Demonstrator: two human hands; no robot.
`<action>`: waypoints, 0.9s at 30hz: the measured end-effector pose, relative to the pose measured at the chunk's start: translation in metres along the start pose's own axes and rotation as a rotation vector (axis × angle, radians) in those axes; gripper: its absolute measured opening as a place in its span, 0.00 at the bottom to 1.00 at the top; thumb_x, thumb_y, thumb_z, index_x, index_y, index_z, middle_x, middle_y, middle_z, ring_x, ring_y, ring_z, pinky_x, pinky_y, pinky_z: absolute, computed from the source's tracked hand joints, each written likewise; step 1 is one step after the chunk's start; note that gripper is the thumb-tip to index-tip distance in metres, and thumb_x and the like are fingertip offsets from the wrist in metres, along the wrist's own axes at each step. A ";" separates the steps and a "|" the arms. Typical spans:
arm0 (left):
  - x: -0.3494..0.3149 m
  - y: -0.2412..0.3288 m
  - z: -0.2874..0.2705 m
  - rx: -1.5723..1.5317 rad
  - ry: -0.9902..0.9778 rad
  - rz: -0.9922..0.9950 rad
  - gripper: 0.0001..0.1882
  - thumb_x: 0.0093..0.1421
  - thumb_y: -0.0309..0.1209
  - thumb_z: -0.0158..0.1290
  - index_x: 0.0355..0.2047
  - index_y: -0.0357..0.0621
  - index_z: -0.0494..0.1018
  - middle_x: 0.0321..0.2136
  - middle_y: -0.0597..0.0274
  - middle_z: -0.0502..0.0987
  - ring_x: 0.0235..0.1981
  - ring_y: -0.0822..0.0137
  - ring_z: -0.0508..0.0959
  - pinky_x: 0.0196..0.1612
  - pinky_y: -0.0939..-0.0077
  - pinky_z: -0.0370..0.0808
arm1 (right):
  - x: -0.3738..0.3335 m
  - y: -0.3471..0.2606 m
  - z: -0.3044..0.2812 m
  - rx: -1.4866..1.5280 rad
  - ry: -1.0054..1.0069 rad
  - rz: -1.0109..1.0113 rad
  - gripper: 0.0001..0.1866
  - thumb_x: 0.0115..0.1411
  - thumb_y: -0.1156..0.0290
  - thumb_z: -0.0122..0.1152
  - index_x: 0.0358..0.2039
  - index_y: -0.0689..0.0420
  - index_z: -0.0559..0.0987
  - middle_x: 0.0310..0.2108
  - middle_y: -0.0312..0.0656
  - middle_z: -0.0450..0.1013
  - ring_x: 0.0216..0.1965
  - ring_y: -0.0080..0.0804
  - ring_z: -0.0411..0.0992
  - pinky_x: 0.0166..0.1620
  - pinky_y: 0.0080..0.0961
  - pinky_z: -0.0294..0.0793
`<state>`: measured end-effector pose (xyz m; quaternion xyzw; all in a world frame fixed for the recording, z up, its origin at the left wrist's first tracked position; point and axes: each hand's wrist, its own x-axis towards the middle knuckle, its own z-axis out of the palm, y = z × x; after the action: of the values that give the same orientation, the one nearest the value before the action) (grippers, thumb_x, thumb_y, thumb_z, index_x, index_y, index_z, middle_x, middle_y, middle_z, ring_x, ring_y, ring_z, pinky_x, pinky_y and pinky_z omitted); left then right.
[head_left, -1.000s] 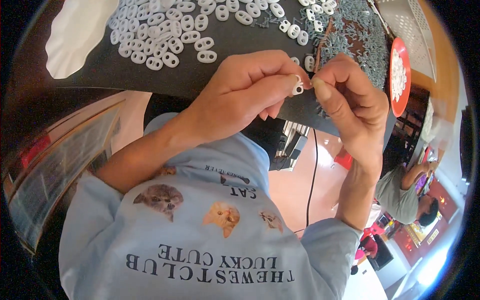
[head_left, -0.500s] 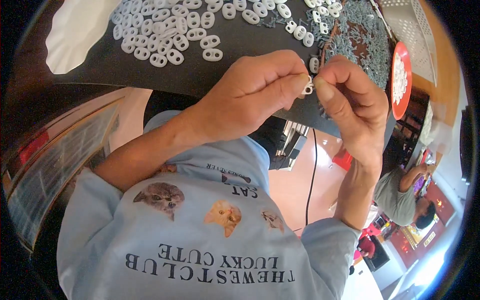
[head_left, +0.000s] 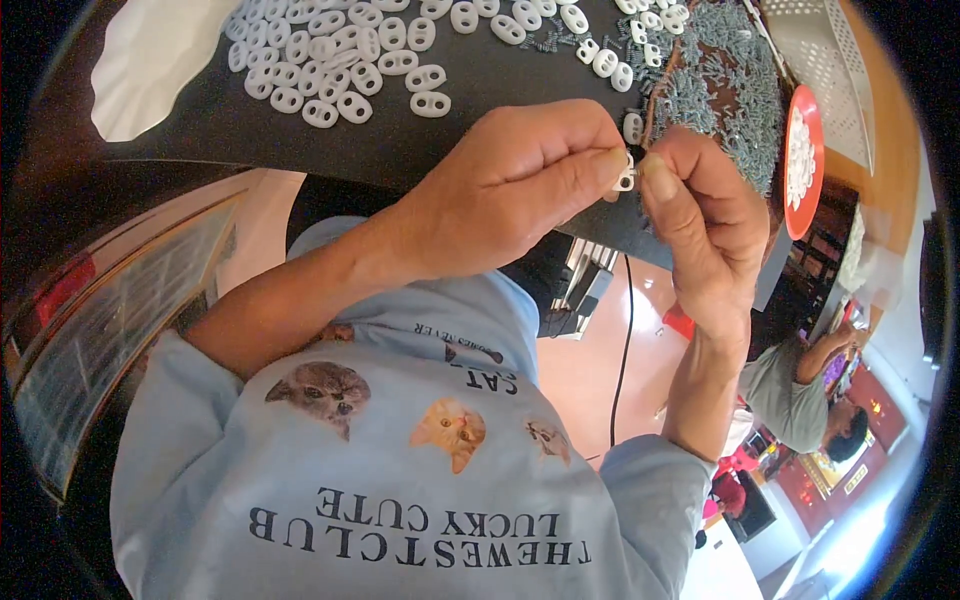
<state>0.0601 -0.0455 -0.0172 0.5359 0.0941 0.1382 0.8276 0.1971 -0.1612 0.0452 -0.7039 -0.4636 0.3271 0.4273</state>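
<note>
red tray [head_left: 812,110] of white pieces [head_left: 798,155]

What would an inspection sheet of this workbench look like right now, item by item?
Surface: dark table top, mostly covered with parts.
Job's things: one small white piece pinched between both hands.
Clutter: heap of white two-hole pieces; pile of small grey springs; red dish of white pieces; white basket.
Hands: left hand and right hand meet at the white piece.
Cables: black cable hanging below the table.
Surroundings: another person at right.
</note>
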 end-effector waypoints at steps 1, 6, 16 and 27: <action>0.000 0.000 -0.001 0.000 -0.010 0.005 0.13 0.66 0.38 0.44 0.30 0.41 0.68 0.18 0.74 0.63 0.19 0.83 0.59 0.21 0.87 0.55 | 0.000 0.001 0.001 0.012 -0.001 0.021 0.06 0.61 0.75 0.54 0.29 0.62 0.72 0.21 0.31 0.65 0.24 0.15 0.59 0.27 0.14 0.60; 0.000 0.003 -0.001 0.002 -0.044 -0.017 0.12 0.66 0.37 0.44 0.31 0.42 0.69 0.19 0.75 0.62 0.19 0.84 0.59 0.21 0.88 0.55 | 0.000 0.003 0.003 0.017 0.010 0.004 0.06 0.62 0.74 0.53 0.28 0.62 0.72 0.21 0.31 0.65 0.23 0.16 0.59 0.26 0.16 0.61; -0.001 0.001 -0.002 0.052 -0.041 0.036 0.13 0.66 0.38 0.44 0.31 0.42 0.69 0.19 0.76 0.62 0.20 0.84 0.59 0.21 0.89 0.56 | 0.003 0.002 0.012 -0.106 0.037 -0.069 0.08 0.62 0.74 0.51 0.26 0.62 0.71 0.17 0.34 0.62 0.19 0.19 0.57 0.22 0.20 0.58; -0.007 0.004 -0.005 0.001 -0.032 0.037 0.13 0.65 0.37 0.45 0.30 0.40 0.69 0.19 0.74 0.65 0.19 0.84 0.60 0.21 0.87 0.57 | -0.008 -0.007 0.012 0.083 -0.009 0.151 0.10 0.65 0.70 0.50 0.28 0.62 0.72 0.23 0.30 0.64 0.25 0.15 0.58 0.27 0.15 0.59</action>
<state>0.0519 -0.0424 -0.0156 0.5402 0.0710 0.1448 0.8260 0.1819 -0.1637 0.0467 -0.7172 -0.3970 0.3804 0.4282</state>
